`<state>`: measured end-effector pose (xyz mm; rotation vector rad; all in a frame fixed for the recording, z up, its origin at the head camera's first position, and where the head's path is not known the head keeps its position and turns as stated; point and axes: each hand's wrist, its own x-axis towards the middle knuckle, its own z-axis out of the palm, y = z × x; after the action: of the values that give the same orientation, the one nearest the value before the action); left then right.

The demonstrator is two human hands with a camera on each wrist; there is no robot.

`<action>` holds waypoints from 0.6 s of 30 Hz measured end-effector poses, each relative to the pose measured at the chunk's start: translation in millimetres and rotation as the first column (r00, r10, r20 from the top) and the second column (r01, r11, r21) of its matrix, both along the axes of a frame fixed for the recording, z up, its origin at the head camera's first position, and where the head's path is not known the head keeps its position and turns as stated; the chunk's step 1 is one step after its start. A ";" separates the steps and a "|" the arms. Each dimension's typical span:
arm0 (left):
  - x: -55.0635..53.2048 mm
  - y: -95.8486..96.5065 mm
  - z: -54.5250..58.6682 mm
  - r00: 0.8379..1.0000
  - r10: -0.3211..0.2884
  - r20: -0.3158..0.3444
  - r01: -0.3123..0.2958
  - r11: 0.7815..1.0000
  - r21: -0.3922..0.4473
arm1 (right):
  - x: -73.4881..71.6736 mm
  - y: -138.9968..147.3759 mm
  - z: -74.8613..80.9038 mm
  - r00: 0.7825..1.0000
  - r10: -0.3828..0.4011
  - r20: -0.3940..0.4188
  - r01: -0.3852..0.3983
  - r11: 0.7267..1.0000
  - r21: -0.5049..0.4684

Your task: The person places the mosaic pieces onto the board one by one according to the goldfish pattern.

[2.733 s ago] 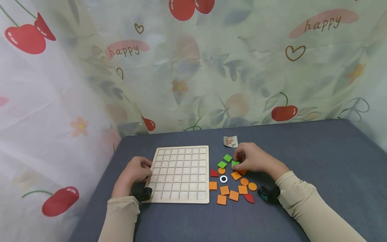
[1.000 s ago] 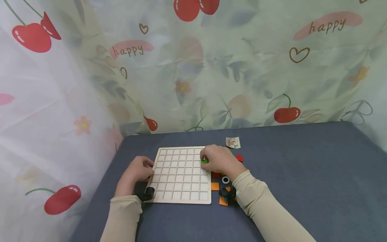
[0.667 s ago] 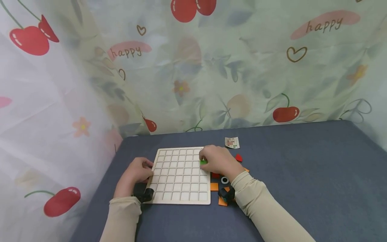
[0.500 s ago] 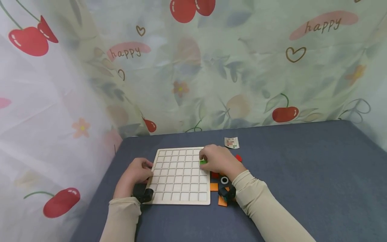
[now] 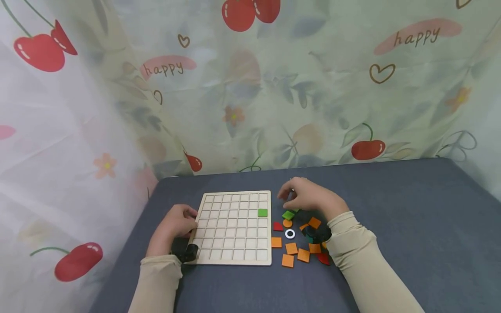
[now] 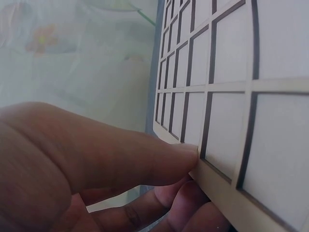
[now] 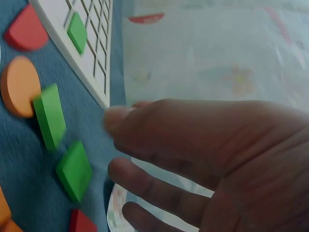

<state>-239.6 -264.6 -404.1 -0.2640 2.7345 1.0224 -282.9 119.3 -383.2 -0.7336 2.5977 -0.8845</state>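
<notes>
The right hand (image 5: pixel 309 198), fingers loosely spread and empty, hovers just above 2 green squares (image 5: pixel 288 214) beside the grid board (image 5: pixel 235 256)'s right edge; the left hand (image 5: pixel 174 224) grips the board's left edge.

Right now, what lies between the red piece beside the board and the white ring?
In the head view, an orange disc sits between the red piece and the white ring, slightly behind their line.

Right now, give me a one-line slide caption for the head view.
Left hand steadies the grid board; one green square sits in it; right hand hovers over loose pieces.
</notes>
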 end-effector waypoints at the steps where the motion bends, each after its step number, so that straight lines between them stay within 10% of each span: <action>1: 0.3 0.3 0.3 1.000 0.001 0.000 -0.001 1.000 -0.002 | -0.1 3.4 -0.1 1.000 -0.012 0.016 0.012 1.000 0.000; 18: -0.3 1.1 -3.6 1.000 0.020 -0.012 -0.020 1.000 -0.024 | -7.9 16.1 -19.8 0.996 -0.082 0.039 0.080 0.996 0.048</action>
<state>-239.9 -263.5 -407.7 -0.2904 2.7616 0.9996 -290.8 135.3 -403.0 -0.5960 2.6184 -0.8505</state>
